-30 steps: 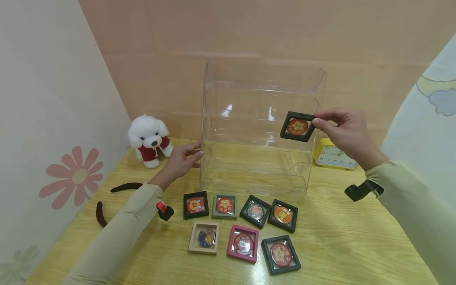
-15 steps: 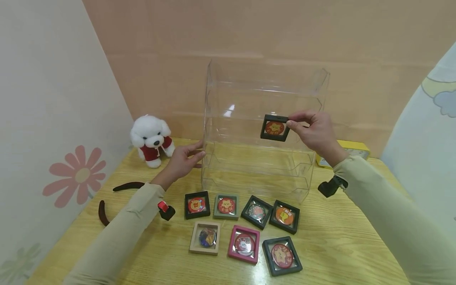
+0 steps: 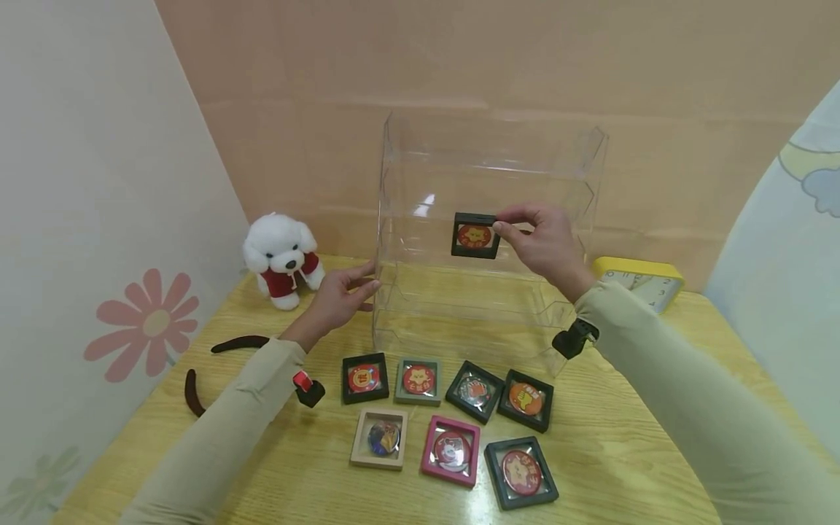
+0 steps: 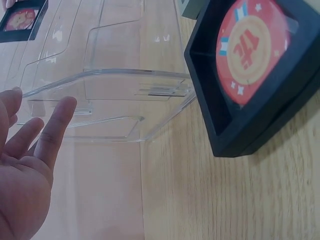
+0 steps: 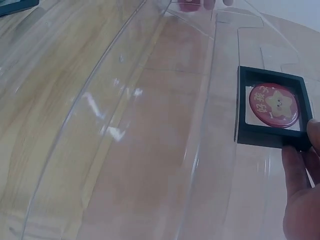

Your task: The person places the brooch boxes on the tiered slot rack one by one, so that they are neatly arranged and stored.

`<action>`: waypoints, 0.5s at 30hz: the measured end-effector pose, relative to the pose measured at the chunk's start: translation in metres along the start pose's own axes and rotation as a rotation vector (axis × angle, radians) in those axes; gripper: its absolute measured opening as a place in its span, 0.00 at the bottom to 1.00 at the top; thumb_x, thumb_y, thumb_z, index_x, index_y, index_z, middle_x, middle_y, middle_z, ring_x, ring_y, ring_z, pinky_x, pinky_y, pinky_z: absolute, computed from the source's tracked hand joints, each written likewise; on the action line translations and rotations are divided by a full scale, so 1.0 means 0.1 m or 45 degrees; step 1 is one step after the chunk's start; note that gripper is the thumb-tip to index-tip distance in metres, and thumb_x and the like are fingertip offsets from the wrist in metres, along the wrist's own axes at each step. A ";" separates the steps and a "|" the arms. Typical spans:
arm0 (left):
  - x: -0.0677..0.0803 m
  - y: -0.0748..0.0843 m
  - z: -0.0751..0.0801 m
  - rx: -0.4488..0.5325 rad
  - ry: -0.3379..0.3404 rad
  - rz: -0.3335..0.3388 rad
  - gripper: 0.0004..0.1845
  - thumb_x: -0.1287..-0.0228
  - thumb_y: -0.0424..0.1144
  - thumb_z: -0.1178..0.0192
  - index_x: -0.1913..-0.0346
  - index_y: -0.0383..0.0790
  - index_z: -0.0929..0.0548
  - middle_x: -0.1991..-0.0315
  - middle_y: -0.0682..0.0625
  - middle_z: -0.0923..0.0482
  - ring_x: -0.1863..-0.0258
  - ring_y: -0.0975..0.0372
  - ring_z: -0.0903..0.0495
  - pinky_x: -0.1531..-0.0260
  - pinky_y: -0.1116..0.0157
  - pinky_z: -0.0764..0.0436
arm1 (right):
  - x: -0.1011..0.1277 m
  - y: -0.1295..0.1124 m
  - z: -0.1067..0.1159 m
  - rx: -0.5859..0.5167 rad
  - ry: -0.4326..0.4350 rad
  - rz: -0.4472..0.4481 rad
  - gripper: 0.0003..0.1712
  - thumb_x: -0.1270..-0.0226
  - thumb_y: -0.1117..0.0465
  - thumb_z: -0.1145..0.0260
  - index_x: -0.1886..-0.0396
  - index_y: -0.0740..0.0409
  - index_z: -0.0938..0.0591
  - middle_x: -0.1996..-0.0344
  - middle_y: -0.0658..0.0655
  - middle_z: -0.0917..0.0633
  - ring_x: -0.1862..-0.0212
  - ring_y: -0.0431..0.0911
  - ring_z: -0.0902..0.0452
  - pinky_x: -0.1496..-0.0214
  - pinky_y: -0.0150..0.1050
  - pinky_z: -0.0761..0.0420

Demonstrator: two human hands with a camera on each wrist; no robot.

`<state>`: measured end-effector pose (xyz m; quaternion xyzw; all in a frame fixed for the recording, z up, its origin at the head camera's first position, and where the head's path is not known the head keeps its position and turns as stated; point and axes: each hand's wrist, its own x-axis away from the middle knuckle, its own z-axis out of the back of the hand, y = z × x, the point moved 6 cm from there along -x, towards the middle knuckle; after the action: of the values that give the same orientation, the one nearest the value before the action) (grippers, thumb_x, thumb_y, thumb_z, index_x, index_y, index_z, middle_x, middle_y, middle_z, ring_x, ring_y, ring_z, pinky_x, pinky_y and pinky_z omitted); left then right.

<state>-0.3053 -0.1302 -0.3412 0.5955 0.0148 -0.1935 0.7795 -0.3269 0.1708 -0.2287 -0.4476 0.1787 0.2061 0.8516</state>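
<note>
Clear acrylic display case [image 3: 488, 219], tall and tiered, standing open-fronted toward the viewer at the back of the wooden table [image 3: 630, 445]. Stiff, light for its bulk by the look of it, slick-walled and likely to skid or tip if nudged; best steadied flat against a side wall. Braced just so by the left hand [image 3: 336, 297], fingers straight and together, fingertips at the case's lower left edge; actual contact hard to confirm through the clear plastic.

Held up in front of the case at middle-shelf height: a small black square frame [image 3: 475, 235] with a red star badge inside. Pinched at its right edge by the right hand [image 3: 543, 243], thumb and forefinger closed on the rim, other fingers curled behind. Probably light and rigid, with a glossy face prone to smudging or denting, so better taken by the rim than the front. Unclear whether already inside the shelf opening or still just before it.

Seven more framed badges [image 3: 453, 423] lying flat in two rows near the front of the table.

Shelf edges nearly invisible, showing only as glints and outlines. Yellow clock [image 3: 646, 281] partly hidden behind the right forearm. White plush dog [image 3: 282, 251] left of the case. Dark brown curved band [image 3: 197, 375] partly hidden by the left sleeve. Badge lettering too small to read.
</note>
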 end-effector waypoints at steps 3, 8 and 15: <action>0.00 -0.01 -0.01 0.009 0.006 0.006 0.25 0.31 0.33 0.45 0.33 0.35 0.33 0.35 0.40 0.35 0.46 0.49 0.25 0.62 0.50 0.17 | -0.02 -0.02 -0.08 -0.014 0.004 0.033 0.09 0.37 0.63 0.33 0.59 0.63 0.14 0.61 0.55 0.16 0.54 0.44 0.23 0.51 0.41 0.18; 0.00 -0.02 -0.02 0.007 0.015 0.016 0.24 0.30 0.33 0.45 0.33 0.36 0.33 0.35 0.41 0.34 0.46 0.49 0.25 0.65 0.58 0.15 | -0.03 0.00 -0.18 0.011 0.001 0.049 0.08 0.38 0.65 0.32 0.61 0.64 0.15 0.61 0.58 0.16 0.56 0.46 0.22 0.53 0.40 0.17; -0.01 -0.02 -0.03 0.001 0.017 0.021 0.24 0.31 0.33 0.45 0.33 0.35 0.33 0.36 0.40 0.33 0.46 0.48 0.24 0.66 0.61 0.14 | 0.01 0.01 -0.22 0.028 -0.058 0.011 0.06 0.38 0.67 0.33 0.62 0.65 0.15 0.60 0.58 0.16 0.54 0.47 0.22 0.54 0.39 0.17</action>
<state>-0.3063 -0.1271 -0.3433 0.5973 0.0150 -0.1834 0.7806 -0.3290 0.1528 -0.2418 -0.4327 0.1636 0.2180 0.8593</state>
